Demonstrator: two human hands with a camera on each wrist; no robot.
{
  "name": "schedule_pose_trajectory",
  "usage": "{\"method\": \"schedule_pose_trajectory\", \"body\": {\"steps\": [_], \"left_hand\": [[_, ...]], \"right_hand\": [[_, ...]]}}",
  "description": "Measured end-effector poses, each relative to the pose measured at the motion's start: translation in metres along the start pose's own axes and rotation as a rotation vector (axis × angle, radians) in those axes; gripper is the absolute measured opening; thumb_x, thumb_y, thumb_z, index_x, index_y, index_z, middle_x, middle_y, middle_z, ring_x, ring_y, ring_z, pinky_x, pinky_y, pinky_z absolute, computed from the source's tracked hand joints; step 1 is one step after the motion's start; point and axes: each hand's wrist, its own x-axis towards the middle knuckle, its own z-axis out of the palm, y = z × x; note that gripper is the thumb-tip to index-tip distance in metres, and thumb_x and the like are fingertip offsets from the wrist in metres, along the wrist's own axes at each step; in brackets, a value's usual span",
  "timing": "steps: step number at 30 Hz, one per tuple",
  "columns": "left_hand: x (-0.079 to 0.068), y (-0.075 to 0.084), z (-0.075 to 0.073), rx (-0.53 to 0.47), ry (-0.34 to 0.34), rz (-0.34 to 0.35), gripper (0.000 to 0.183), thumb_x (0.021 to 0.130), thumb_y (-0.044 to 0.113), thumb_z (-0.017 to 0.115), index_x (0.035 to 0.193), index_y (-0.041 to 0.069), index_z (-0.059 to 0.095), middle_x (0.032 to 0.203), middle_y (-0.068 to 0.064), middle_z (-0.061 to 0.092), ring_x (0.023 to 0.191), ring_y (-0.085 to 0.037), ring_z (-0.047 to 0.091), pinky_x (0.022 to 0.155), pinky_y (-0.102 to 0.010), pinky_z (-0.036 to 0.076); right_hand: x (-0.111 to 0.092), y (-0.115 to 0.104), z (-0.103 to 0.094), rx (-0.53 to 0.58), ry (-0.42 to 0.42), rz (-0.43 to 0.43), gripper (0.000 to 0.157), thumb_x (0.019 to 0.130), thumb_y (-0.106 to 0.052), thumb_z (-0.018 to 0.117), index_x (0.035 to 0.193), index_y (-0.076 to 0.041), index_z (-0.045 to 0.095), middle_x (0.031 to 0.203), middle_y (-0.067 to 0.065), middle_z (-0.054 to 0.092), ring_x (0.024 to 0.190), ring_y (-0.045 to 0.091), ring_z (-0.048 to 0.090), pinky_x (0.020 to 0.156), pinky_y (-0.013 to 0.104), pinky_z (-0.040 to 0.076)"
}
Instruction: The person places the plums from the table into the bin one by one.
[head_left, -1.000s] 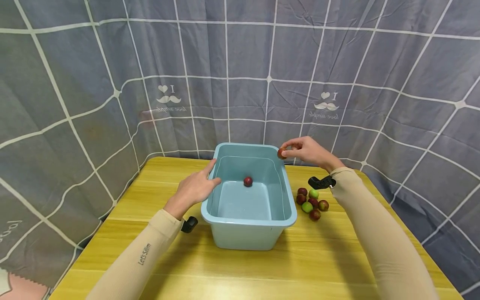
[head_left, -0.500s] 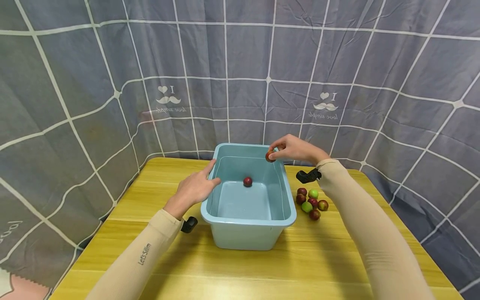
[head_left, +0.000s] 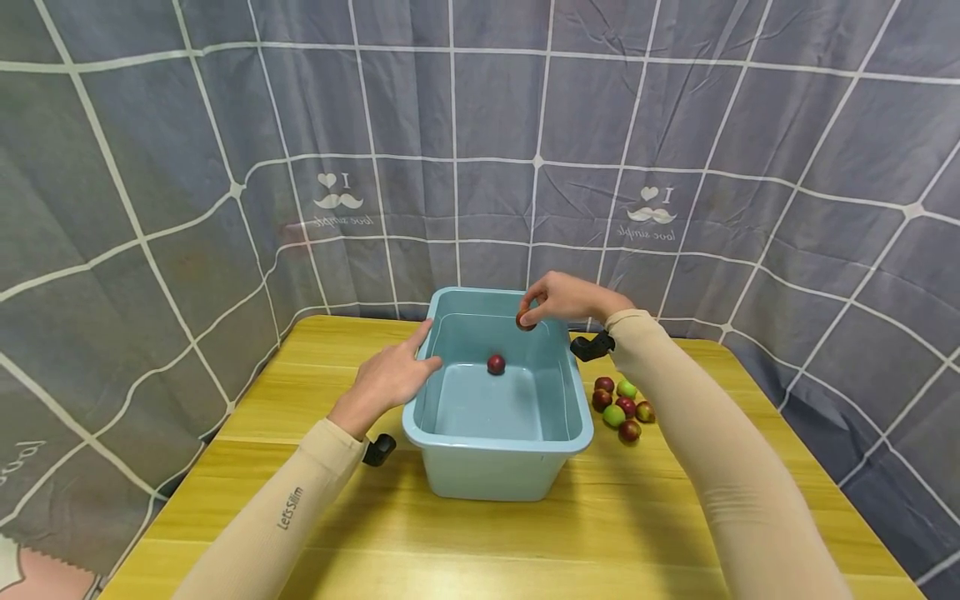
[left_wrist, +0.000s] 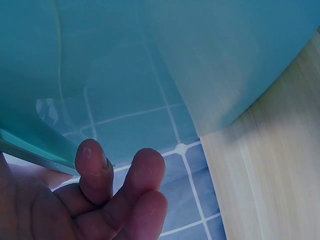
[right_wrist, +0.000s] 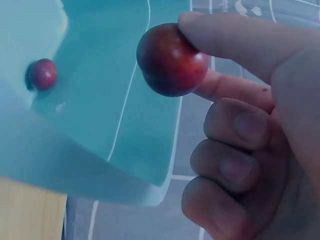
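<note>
Left hand (head_left: 390, 373): thumb and forefinger apart, at left rim of light-blue rectangular plastic basin (head_left: 491, 475). Basin contents: one dark-red round fruit (head_left: 496, 364). Glossy reddish-brown round fruit (right_wrist: 171, 60): over basin, at fingertips, clear of palm. Right hand (head_left: 564, 297): thumb and forefinger pinching it. Seven red and green round fruits (head_left: 626, 407): outstanding, on yellow wood-grain table (head_left: 420, 550); early stage, apparently.

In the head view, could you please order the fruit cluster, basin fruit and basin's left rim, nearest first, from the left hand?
1. Basin's left rim, at the left hand.
2. Basin fruit, inside, toward the back.
3. Fruit cluster, on the table, right of the basin.
</note>
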Motion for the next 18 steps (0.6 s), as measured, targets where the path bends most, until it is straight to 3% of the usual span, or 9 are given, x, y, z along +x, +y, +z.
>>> {"method": "schedule_pose_trajectory", "body": {"steps": [4,7,13,18], "left_hand": [[-0.001,0.001,-0.001,-0.001,-0.001,-0.006,0.075,0.097,0.051,0.042,0.163,0.035,0.010,0.119,-0.012,0.068,0.079,-0.025,0.062,0.055,-0.037,0.044],[-0.001,0.000,0.000,-0.004,-0.004,-0.009,0.075,0.097,0.050,0.042,0.163,0.035,0.010,0.115,-0.011,0.068,0.076,-0.024,0.061,0.054,-0.037,0.043],[0.000,-0.001,-0.001,-0.001,0.002,-0.008,0.075,0.097,0.051,0.042,0.163,0.036,0.010,0.130,-0.013,0.065,0.080,-0.025,0.062,0.055,-0.037,0.044],[0.000,0.000,0.000,-0.008,0.001,-0.006,0.075,0.097,0.051,0.043,0.163,0.036,0.011,0.134,-0.013,0.063,0.081,-0.025,0.062,0.056,-0.037,0.045]], "right_hand": [[0.008,-0.004,0.002,-0.061,-0.036,-0.012,0.011,0.091,-0.030,0.074,0.095,-0.021,0.078,0.072,0.003,0.066,0.059,0.014,0.039,0.064,0.032,0.036],[0.012,-0.006,0.003,-0.100,-0.063,-0.007,0.010,0.091,-0.028,0.074,0.093,-0.019,0.079,0.081,0.001,0.070,0.062,0.014,0.041,0.065,0.032,0.036],[0.022,-0.012,0.004,-0.148,-0.117,0.033,0.011,0.091,-0.025,0.074,0.096,-0.016,0.079,0.098,0.002,0.073,0.082,0.020,0.055,0.076,0.034,0.044],[0.029,-0.014,0.006,-0.183,-0.161,0.086,0.010,0.091,-0.025,0.073,0.093,-0.017,0.079,0.095,0.000,0.074,0.090,0.021,0.057,0.081,0.035,0.046]]}}
